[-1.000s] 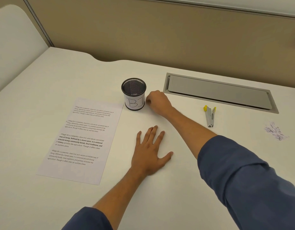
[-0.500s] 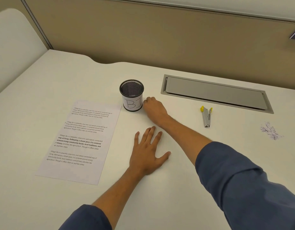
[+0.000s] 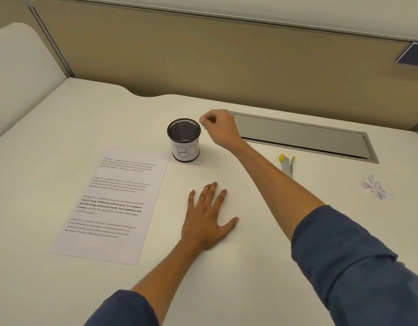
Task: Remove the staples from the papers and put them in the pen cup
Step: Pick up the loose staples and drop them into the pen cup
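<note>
Nearest, the left hand (image 3: 207,220) lies flat on the white surface (image 3: 250,267), fingers spread, holding nothing. Left of it lies the printed paper (image 3: 111,203). Farther back stands the mesh pen cup (image 3: 184,140), upright. The right hand (image 3: 218,128) hovers just right of its rim, fingertips pinched together; whether they hold a staple I cannot tell. A staple remover (image 3: 287,165) lies to the right.

A pale worktop (image 3: 250,267) with a wavy far edge carries a printed paper (image 3: 114,203) on the left, an upright black mesh pen cup (image 3: 184,140) just beyond its far corner, a yellow-tipped staple remover (image 3: 287,165), paper scraps (image 3: 376,187) at right, and a flat left hand (image 3: 207,220). A grey hatch (image 3: 302,137) sits flush in it.
</note>
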{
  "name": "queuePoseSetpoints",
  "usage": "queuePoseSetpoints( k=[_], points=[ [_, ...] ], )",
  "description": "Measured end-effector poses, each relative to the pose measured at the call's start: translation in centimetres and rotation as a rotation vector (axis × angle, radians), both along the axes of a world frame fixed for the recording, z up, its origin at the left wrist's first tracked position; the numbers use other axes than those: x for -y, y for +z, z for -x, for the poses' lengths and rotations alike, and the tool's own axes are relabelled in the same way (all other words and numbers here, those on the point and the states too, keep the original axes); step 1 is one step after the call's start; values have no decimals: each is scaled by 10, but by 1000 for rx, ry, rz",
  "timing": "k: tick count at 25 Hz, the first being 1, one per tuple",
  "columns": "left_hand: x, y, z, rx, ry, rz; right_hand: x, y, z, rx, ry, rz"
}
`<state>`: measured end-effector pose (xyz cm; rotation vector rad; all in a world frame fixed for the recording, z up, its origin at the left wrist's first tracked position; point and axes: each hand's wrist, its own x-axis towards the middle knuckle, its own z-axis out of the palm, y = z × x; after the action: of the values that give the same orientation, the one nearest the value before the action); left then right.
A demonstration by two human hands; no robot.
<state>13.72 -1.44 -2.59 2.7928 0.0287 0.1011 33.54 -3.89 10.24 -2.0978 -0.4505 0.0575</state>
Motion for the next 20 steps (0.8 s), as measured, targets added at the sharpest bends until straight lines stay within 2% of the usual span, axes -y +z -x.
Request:
queuePoseSetpoints(
  k=[4, 7, 10, 13, 16, 20],
  points=[
    [0, 1, 0, -14, -4, -1, -22, 5, -3, 173, 218, 390],
    [0, 1, 0, -17, 3, -3, -29, 3, -2, 242, 218, 514],
    [0, 1, 0, -24, 0, -6, -34, 3, -1, 243, 154, 465],
    [-1, 1, 0, -28, -2, -11, -34, 6, -2, 194, 213, 505],
    [-1, 1, 0, -26, -1, -20, -32, 9, 1, 225, 239, 497],
    [0, 0, 0, -4, -2, -12, -27, 9, 7, 190, 151, 259]
  ],
)
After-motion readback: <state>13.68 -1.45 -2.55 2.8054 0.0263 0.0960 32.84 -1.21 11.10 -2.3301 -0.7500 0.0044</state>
